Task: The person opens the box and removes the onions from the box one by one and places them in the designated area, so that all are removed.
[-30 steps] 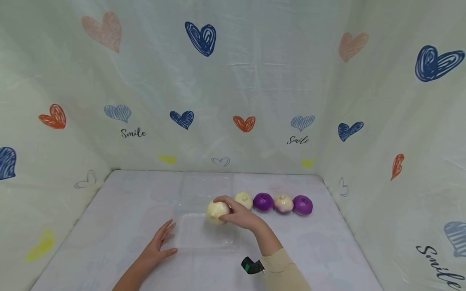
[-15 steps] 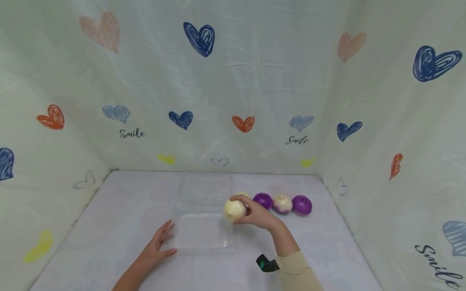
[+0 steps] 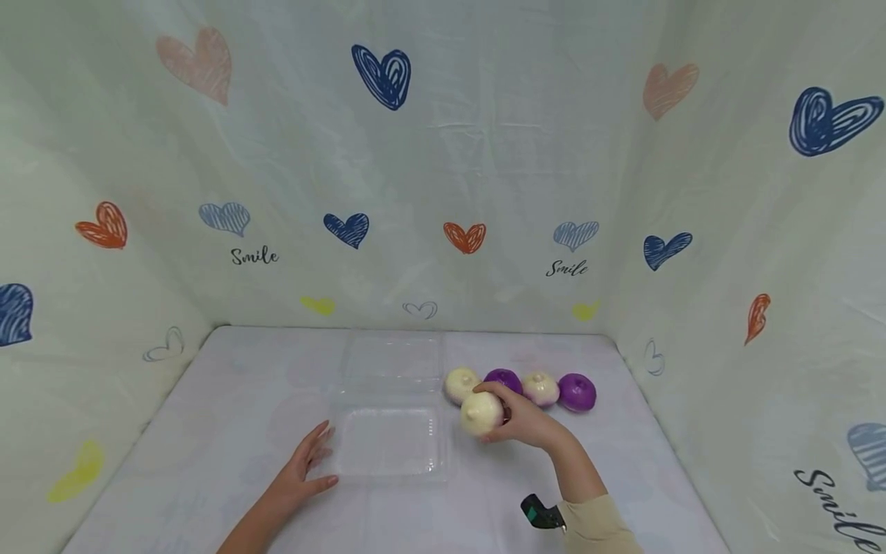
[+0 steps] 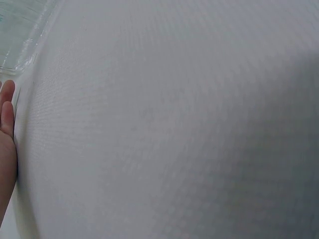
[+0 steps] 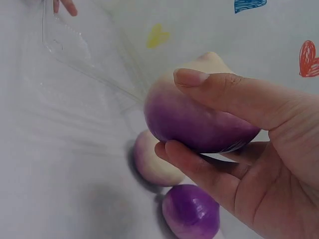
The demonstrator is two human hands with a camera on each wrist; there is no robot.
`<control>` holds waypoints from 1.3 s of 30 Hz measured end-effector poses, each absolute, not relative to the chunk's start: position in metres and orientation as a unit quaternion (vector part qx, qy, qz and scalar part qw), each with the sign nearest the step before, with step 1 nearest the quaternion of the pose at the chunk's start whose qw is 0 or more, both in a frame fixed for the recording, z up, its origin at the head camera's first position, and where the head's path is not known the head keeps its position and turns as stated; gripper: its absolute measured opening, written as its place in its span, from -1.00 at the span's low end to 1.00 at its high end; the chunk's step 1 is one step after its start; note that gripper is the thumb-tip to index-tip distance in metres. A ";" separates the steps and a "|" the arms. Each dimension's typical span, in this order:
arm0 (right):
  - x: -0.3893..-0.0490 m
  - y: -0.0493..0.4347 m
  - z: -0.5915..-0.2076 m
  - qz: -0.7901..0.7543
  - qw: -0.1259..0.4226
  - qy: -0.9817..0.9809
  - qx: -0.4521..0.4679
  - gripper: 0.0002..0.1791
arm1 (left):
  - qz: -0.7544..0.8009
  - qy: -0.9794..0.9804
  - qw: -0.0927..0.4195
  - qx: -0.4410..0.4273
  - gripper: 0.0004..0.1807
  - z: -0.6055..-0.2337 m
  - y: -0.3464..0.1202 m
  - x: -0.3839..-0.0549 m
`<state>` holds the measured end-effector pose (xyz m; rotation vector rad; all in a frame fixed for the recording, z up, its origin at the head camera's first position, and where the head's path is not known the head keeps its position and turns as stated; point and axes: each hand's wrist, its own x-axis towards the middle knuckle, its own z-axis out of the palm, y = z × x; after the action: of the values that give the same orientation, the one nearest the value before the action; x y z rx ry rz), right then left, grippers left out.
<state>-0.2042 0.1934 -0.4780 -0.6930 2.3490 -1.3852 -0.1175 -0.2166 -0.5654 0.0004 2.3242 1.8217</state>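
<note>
My right hand (image 3: pixel 526 422) grips a purple-and-white turnip (image 3: pixel 480 415), raised in front of the left part of a row of turnips. In the right wrist view, the thumb lies over its pale side and the fingers pass beneath the purple part of the held turnip (image 5: pixel 199 117). The row holds a pale turnip (image 3: pixel 460 384), a purple one (image 3: pixel 504 378), another pale one (image 3: pixel 541 389) and another purple one (image 3: pixel 577 392). Beside the left edge of a clear plastic box (image 3: pixel 389 442), my left hand (image 3: pixel 298 473) rests with relaxed, spread fingers; whether it touches the box is unclear.
The box's transparent lid (image 3: pixel 391 362) lies folded back behind it. A white cloth (image 3: pixel 228 431) covers the table, and heart-printed curtains (image 3: pixel 484 154) enclose the back and sides. A small black camera (image 3: pixel 540 513) sits at my right wrist.
My right hand has carried the turnip rightward from over the box to in front of the row, and it now sits lower in view. The left hand stays in place.
</note>
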 end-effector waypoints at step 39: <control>-0.169 0.301 -0.507 -0.504 0.052 0.862 0.008 -0.07 | 0.610 0.786 0.095 -0.003 0.06 -0.563 -0.215 -0.117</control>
<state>-0.1692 0.3012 -0.5069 0.0246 2.6218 -1.5345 -0.1169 -0.2149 -0.5626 -0.0084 2.3315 1.8093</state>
